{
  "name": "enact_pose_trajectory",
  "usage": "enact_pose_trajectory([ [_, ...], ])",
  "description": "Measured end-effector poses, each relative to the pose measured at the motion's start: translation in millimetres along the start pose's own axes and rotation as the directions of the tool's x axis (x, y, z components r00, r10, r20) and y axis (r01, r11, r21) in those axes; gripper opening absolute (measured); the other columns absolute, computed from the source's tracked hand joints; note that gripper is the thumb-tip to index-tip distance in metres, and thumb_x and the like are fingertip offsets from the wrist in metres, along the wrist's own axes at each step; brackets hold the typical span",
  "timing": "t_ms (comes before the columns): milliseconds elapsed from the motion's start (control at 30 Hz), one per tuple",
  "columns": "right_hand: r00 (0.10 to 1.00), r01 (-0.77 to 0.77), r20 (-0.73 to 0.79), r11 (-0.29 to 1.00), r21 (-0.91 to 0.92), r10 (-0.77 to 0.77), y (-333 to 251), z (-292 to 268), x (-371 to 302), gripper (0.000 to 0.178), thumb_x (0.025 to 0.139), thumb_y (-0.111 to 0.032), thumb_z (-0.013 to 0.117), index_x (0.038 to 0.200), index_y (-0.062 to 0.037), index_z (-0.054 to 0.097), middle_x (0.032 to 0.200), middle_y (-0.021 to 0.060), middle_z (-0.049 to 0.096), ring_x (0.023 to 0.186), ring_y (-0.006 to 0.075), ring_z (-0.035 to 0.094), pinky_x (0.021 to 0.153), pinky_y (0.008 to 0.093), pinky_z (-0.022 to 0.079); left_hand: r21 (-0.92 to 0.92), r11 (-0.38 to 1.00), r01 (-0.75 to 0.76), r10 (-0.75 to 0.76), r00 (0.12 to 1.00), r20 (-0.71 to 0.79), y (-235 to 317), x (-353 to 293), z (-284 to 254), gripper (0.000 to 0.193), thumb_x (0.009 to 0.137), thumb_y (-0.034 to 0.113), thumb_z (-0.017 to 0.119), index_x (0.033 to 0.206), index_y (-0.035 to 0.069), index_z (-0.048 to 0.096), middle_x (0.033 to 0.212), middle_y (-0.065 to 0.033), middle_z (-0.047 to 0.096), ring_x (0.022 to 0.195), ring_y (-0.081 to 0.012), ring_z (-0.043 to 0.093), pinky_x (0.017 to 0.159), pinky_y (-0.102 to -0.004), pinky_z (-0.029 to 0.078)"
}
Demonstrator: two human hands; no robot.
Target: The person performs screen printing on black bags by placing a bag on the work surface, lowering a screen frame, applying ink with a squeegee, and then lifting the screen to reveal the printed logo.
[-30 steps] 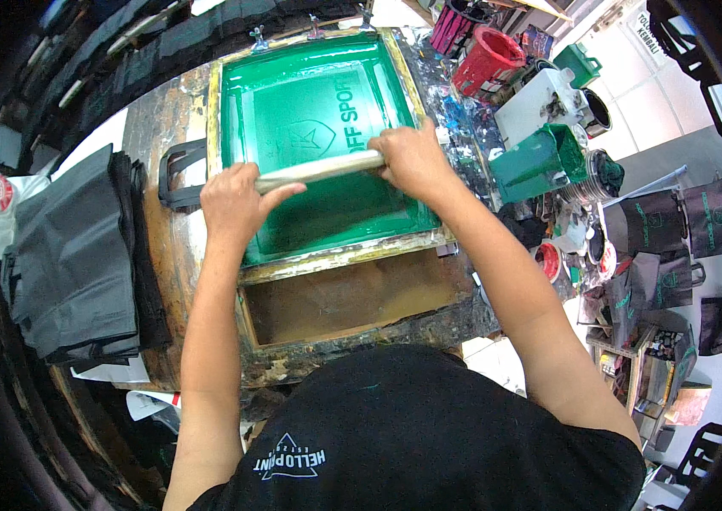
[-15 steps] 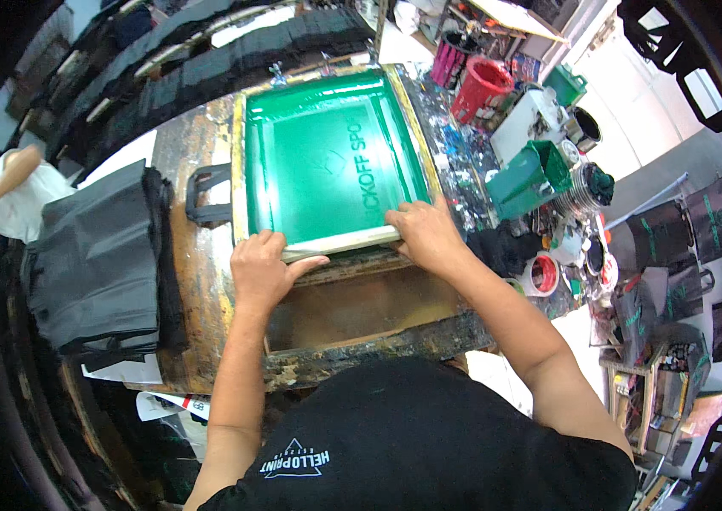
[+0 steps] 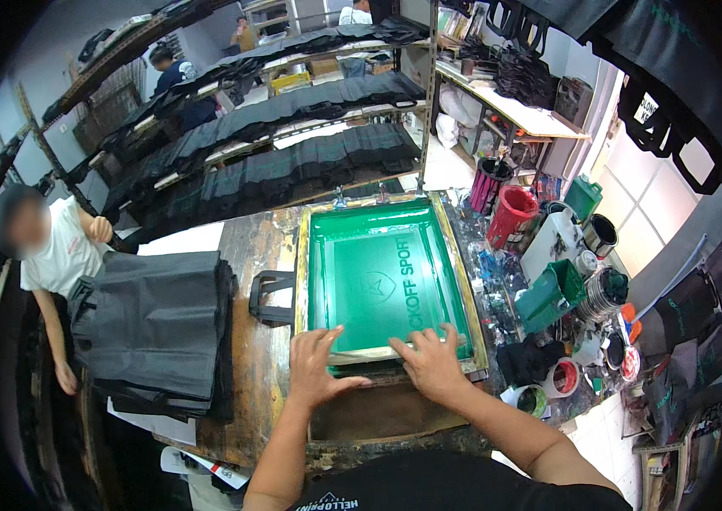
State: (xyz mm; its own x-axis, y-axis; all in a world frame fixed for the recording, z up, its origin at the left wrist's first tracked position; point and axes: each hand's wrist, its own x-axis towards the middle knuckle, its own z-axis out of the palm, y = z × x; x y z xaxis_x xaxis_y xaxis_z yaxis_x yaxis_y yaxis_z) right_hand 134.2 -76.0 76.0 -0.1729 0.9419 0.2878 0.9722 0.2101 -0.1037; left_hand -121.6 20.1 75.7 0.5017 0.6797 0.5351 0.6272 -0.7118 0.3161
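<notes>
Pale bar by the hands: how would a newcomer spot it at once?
Find the paint-stained table, then the yellowish frame around green ink. At the frame's near end, the pale bar runs crosswise, showing between the left hand and right hand. Its pale colour stands out from the green ink.

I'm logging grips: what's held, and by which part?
The pale bar, near its right end, by the right hand; the left hand is open at the other end, contact unclear.
</notes>
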Motion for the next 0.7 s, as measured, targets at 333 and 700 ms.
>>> enact_pose_trajectory([
  [333,0.996,-0.050,-0.068,0.998,0.043,0.053,-15.7,5.3,-8.9,0.046,0.090,-0.012,0.065,0.135,-0.0160,0.064,0.119,0.0077,0.063,0.117,0.0271,0.058,0.110,0.0631,0.033,0.159,0.891,0.424,-0.445,0.886,0.130,-52.4,-92.4,5.6,0.103,0.050,0.073,0.094,0.122,0.003,0.071,0.121,-0.0116,0.054,0.123,-0.0364,0.045,0.108,-0.0558,0.033],
  [700,0.983,-0.025,-0.184,1.000,0.001,0.024,-22.5,-53.1,22.5,0.045,0.088,-0.014,0.071,0.132,-0.0148,0.064,0.117,0.0095,0.060,0.114,0.0302,0.056,0.108,0.0634,0.030,-0.160,0.871,0.464,-0.487,0.857,-0.166,-49.8,-90.4,0.9,0.097,0.057,0.065,0.097,0.125,0.000,0.072,0.117,-0.0138,0.062,0.116,-0.0332,0.054,0.108,-0.0512,0.037],
])
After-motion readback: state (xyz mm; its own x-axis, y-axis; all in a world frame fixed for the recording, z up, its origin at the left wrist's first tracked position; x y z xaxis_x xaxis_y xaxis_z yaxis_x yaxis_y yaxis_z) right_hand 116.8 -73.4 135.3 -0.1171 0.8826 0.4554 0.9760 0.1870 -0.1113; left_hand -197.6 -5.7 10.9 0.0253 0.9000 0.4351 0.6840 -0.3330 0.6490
